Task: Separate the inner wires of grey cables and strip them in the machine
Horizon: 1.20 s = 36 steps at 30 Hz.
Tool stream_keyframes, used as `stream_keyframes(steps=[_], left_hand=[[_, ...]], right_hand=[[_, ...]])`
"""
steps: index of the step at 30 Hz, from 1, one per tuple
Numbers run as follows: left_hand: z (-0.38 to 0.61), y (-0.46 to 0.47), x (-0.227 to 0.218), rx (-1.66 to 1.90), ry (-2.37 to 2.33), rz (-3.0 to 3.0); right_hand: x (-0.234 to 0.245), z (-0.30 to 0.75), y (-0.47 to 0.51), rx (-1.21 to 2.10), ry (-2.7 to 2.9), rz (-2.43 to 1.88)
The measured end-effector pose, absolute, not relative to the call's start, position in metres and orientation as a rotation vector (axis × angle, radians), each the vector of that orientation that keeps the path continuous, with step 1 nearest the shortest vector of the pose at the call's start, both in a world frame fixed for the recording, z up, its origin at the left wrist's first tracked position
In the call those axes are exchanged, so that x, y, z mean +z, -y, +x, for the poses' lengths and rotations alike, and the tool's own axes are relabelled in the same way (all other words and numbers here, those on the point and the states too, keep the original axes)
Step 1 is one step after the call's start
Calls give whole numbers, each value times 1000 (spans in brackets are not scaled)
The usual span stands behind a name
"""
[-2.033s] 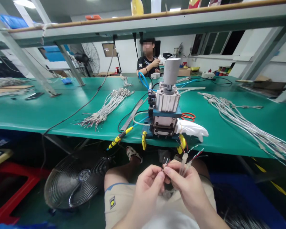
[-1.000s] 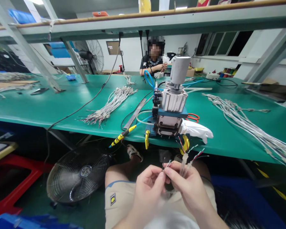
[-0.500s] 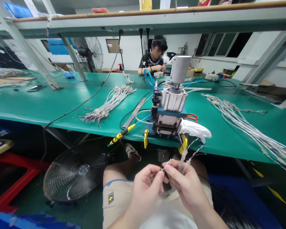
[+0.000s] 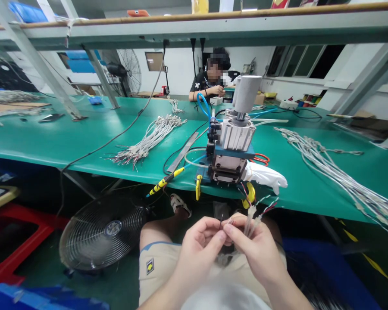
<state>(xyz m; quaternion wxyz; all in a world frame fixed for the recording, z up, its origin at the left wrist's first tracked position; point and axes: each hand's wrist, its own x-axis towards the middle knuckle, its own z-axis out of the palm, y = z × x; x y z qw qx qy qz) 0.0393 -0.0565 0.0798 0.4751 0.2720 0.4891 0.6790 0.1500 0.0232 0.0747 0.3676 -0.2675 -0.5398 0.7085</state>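
Over my lap, my left hand (image 4: 202, 247) and my right hand (image 4: 250, 247) meet fingertip to fingertip. Thin wire ends are pinched between the fingers of my left hand, a dark one sticking up. My right hand is closed around a wire harness (image 4: 250, 217), whose pale connectors and loose red, black and white strands rise above the knuckles. The exact contact between the wire tips is hidden by the fingers. Just beyond the hands, at the bench edge, stands a pneumatic press (image 4: 231, 148) with a white plastic bag (image 4: 267, 174) on its right side.
Bundles of white cables lie on the green bench, one at left (image 4: 151, 140) and one at right (image 4: 339, 172). A metal ruler (image 4: 183, 153) and a yellow-black tool (image 4: 164, 181) are near the press. A floor fan (image 4: 105, 232) stands below. Another person (image 4: 210, 79) sits opposite.
My fingertips have come closer together, and the wire ends between them are more covered. The connectors in my right hand have shifted slightly.
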Motion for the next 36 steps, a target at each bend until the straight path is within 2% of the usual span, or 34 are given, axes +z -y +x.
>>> stream_keyframes(steps=[4,11,15,20,36], left_hand=[[39,59,76,1774,-1255,655],[43,66,58,1840,-938,578],[40,62,61,1738,-851,661],[37,55,66,1640,-968,601],[37,59,79,1609,-1326,692]], right_hand=[[74,153,-24,1725,1437,-713],[77,155,-22,1849,1263,-716],[83,153,-20,1929,1348,-641],[90,151,-20,2001,1344,-597],[68,152,-29,1807,1476,-744]])
